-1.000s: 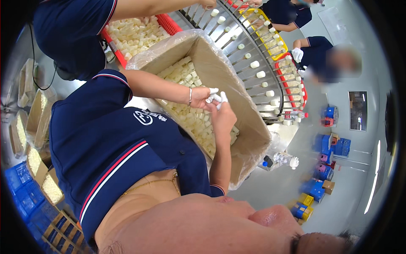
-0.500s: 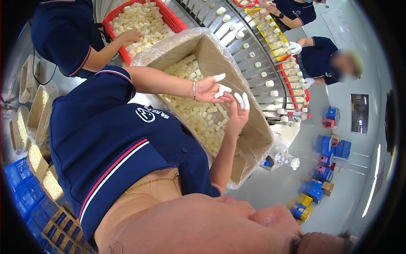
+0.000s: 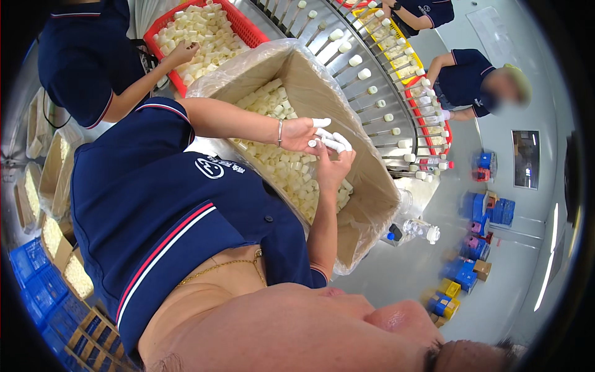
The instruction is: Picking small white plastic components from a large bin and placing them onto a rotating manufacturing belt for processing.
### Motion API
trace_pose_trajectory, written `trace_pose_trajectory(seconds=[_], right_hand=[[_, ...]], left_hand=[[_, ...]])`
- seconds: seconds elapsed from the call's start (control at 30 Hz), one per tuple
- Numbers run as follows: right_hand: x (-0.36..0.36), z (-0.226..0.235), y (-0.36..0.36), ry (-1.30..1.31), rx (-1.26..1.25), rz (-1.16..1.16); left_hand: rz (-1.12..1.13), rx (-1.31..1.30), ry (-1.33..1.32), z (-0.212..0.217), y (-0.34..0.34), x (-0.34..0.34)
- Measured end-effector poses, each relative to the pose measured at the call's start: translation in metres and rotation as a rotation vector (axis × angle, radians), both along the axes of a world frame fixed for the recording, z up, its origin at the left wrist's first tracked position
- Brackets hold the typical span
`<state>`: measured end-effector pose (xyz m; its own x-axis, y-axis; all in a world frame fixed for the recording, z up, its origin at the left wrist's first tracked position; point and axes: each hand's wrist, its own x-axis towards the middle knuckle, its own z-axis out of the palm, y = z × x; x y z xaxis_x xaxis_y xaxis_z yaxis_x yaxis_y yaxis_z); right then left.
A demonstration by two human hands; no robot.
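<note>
Over a large carton (image 3: 365,161) lined with clear plastic, my two hands meet. My left hand (image 3: 300,133) is palm up, with a bracelet at the wrist and the thumb stretched out; white finger cots (image 3: 321,123) cover the thumb and at least one finger. My right hand (image 3: 334,170) reaches across its fingers, with white cots on two fingertips. A small rolled white finger cot (image 3: 312,143) shows where the right fingertips pinch at the left fingers; the exact contact is partly hidden. Short cream-white tube-like pieces (image 3: 285,167) lie heaped in the carton below.
A red basket (image 3: 251,31) of similar pieces stands beyond the carton, with a co-worker's hand in it. A curved metal conveyor (image 3: 353,68) carries capped rods past the carton's far side. More co-workers stand behind yellow and red baskets (image 3: 421,65). Clear bottles (image 3: 421,230) are at the right.
My right hand has moved left and closer onto the left hand's fingers, its cotted fingers now curled over them. The co-worker's hand at the red basket has lifted slightly.
</note>
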<state>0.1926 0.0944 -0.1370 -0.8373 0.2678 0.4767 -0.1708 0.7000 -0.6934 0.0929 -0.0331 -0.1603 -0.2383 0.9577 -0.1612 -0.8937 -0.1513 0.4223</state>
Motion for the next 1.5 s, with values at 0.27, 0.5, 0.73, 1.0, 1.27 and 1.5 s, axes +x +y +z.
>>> trace_pose_trajectory(seconds=[0.27, 0.5, 0.73, 1.0, 1.27, 1.5], right_hand=[[-0.002, -0.01, 0.005, -0.071, -0.455, -0.057], [0.002, 0.002, 0.003, 0.061, 0.193, -0.136], [0.0, 0.003, -0.001, 0.083, 0.223, -0.097], [0.0, 0.009, -0.006, 0.135, 0.434, -0.083], [0.001, 0.005, -0.005, 0.031, -0.074, -0.082], [-0.005, -0.009, -0.011, -0.052, -0.582, -0.125]], left_hand=[[0.1, -0.215, 0.088, -0.012, -0.001, -0.003], [0.16, -0.215, 0.167, -0.017, -0.001, -0.007], [0.274, -0.274, 0.161, -0.01, 0.001, -0.006], [0.3, -0.372, 0.277, -0.012, 0.002, -0.002], [0.259, -0.409, 0.307, -0.006, 0.001, -0.008], [0.219, -0.209, 0.108, 0.006, -0.001, 0.001]])
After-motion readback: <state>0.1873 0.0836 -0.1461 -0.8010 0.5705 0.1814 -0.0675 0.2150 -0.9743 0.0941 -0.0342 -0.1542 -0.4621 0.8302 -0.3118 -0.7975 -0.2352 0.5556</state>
